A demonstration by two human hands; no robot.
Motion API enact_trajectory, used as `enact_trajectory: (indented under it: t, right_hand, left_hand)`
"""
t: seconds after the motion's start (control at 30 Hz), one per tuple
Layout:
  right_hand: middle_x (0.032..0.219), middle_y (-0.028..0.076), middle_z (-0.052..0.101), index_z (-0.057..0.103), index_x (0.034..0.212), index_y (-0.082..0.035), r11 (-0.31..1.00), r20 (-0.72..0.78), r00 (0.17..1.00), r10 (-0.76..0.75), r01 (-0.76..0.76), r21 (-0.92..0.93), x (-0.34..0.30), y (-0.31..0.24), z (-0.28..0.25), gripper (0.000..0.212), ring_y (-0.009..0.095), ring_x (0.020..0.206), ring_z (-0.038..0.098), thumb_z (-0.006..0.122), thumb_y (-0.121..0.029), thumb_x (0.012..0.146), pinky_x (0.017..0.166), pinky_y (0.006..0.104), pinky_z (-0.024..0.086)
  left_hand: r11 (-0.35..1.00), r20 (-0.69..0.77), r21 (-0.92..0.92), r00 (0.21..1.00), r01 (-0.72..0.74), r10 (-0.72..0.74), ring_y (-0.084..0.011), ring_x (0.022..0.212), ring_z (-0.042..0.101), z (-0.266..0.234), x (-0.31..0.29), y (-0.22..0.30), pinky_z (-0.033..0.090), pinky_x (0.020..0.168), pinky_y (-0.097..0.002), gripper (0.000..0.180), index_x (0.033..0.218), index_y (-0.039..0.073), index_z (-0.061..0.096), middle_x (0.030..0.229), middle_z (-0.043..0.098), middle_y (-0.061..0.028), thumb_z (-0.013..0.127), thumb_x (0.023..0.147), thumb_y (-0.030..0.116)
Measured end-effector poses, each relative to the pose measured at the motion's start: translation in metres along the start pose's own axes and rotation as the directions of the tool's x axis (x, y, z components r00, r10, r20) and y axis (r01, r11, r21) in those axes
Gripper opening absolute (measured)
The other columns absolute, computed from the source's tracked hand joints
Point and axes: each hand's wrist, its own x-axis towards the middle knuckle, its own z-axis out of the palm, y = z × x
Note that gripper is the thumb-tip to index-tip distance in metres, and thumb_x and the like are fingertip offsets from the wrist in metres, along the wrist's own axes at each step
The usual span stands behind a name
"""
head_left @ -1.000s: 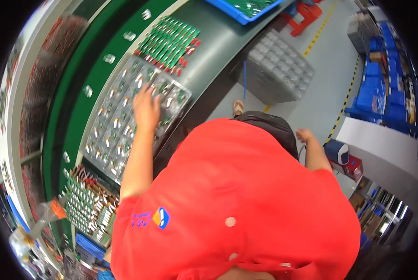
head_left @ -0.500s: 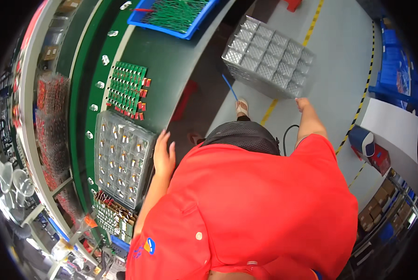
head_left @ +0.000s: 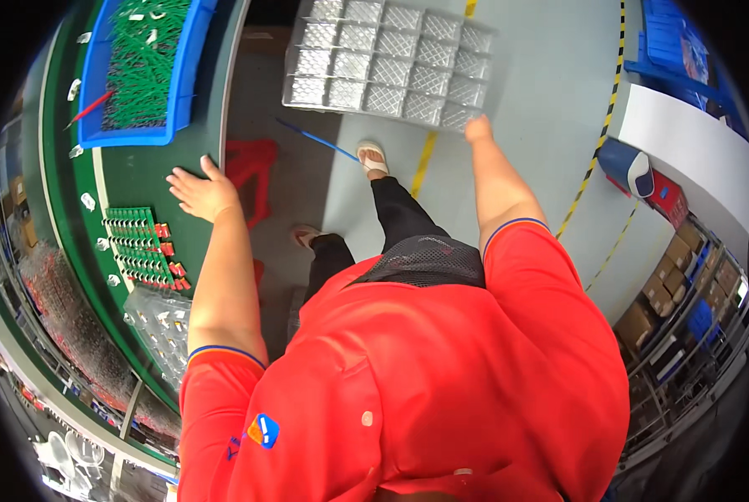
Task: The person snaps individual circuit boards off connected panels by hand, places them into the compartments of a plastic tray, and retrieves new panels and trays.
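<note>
A clear plastic compartment tray (head_left: 391,69), with textured square pockets that look bare, hangs out over the floor ahead of me. My right hand (head_left: 478,130) grips its near right corner; most of the fingers are hidden by the tray. Over the green worktop (head_left: 144,171), my left hand (head_left: 203,192) is open, fingers spread, holding nothing. Just nearer to me on that worktop lie rows of small green circuit boards (head_left: 144,248) with red ends. Beside my left forearm is another clear tray (head_left: 161,322) with small parts in its pockets, partly covered by the arm.
A blue bin (head_left: 176,100) of green wire-like pieces stands on the far worktop, a red pen-like tool (head_left: 90,109) across its edge. Under the worktop edge is a red stool (head_left: 253,180). A blue stick (head_left: 316,138) shows near my foot. Shelves with cartons (head_left: 671,272) stand at right.
My left hand has moved forward from beside the filled tray to over the worktop near the blue bin. The bare tray and my right hand have shifted left and forward in view.
</note>
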Motion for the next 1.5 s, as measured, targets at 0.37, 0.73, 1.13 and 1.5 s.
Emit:
enact_trajectory:
  t: [0.37,0.73,1.13,1.5]
  right_hand:
    - [0.099,0.022,0.058,0.062,0.094,0.001,0.597,0.147,0.850,0.505,-0.467,0.653,0.023,0.020,-0.017,0.042,0.036,0.096,0.055,0.061,-0.035,0.072,0.082,0.0393,0.044]
    - [0.057,0.003,0.050,0.053,0.066,-0.005,0.169,0.308,0.839,0.448,-0.418,0.893,0.020,0.040,0.006,0.023,0.014,0.047,0.049,0.070,-0.021,0.064,0.049,0.0297,0.047]
    - [0.070,0.002,0.050,0.050,0.080,-0.005,0.064,0.329,0.892,0.310,-0.364,0.929,-0.007,0.034,-0.039,0.018,0.014,0.062,0.052,0.060,-0.014,0.069,0.056,0.0313,0.050]
    - [0.080,0.011,0.056,0.051,0.086,0.002,0.094,0.264,0.906,0.330,-0.310,0.946,-0.038,0.043,-0.058,0.032,0.020,0.068,0.057,0.062,-0.019,0.064,0.059,0.0342,0.049]
  left_hand:
    - [0.930,0.065,0.029,0.928,0.366,-0.367,-0.0291,0.127,0.024,0.011,0.041,0.023,0.021,0.100,-0.0485,0.064,0.131,0.005,0.030,0.138,0.025,-0.0127,0.031,0.085,0.051]
    - [0.929,0.031,0.044,0.929,0.366,-0.368,-0.0273,0.127,0.025,0.018,0.041,0.022,0.022,0.100,-0.0476,0.061,0.130,0.007,0.032,0.138,0.028,-0.0110,0.032,0.085,0.049]
    - [0.923,0.038,0.064,0.923,0.379,-0.382,-0.0261,0.127,0.024,0.018,0.041,0.023,0.021,0.100,-0.0480,0.060,0.131,0.008,0.030,0.138,0.026,-0.0100,0.033,0.085,0.046]
    - [0.930,-0.003,0.037,0.931,0.365,-0.365,-0.0263,0.127,0.026,0.025,0.040,0.024,0.022,0.099,-0.0486,0.060,0.130,0.008,0.033,0.137,0.029,-0.0100,0.035,0.084,0.047]
